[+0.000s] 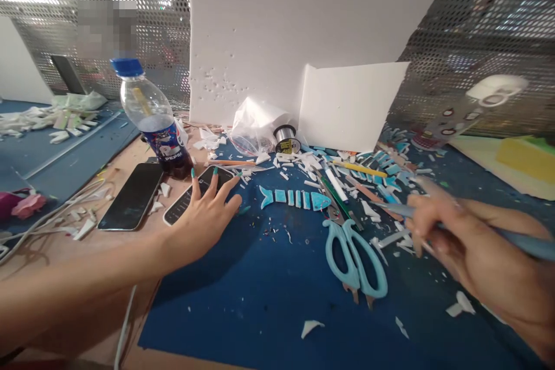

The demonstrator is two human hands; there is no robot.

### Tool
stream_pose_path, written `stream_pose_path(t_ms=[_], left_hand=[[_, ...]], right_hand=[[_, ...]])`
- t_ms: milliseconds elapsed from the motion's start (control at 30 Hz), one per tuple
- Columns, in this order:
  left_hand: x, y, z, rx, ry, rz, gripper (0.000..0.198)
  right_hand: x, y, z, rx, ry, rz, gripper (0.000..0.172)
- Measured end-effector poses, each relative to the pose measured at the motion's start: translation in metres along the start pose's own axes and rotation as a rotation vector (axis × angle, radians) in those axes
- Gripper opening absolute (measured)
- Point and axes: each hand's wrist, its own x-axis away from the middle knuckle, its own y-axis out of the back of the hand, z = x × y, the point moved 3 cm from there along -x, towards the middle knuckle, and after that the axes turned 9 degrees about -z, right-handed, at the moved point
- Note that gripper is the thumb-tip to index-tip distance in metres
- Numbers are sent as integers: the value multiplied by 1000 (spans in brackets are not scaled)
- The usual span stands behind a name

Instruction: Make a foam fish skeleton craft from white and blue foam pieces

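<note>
My left hand lies with its fingers spread over a dark device with a white edge, seemingly a phone. On the right, my right hand, smeared by motion, grips a slim blue-grey pen-like tool pointing left; its exact kind is unclear. Between my hands, a light blue fish cut into segments rests on the blue mat, tail to the left and head to the right. Scissors with light blue handles lie closed just below the fish's head, handles toward me.
A Pepsi bottle and a black phone are at left. White board stands behind a spool of line. White scraps, pens and a yellow stick clutter the back. A white-lidded clear bottle stands right.
</note>
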Motion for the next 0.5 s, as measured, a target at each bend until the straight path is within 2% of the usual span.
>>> stream_pose_path(t_ms=[33,67,133,267,333,433,500], left_hand=[[-1,-2,0,-1,-1,22,45],[-2,-3,-1,7,0,33,48],[-2,-1,0,27,23,1,47],[-6,11,-10,81,18,-198,21],[-12,12,-21,171,-34,-237,17],[-25,5,-38,224,-108,-235,21],[-33,-4,-46,212,-129,-216,22]], right_hand=[[-1,-7,12,83,65,-155,36],[0,-15,22,150,102,-193,38],[2,-24,34,218,115,-187,40],[-2,-24,36,136,162,-244,38],[-12,-29,34,52,163,-249,35],[-33,-52,33,-131,132,-127,24],[-49,-68,29,-213,43,-97,20]])
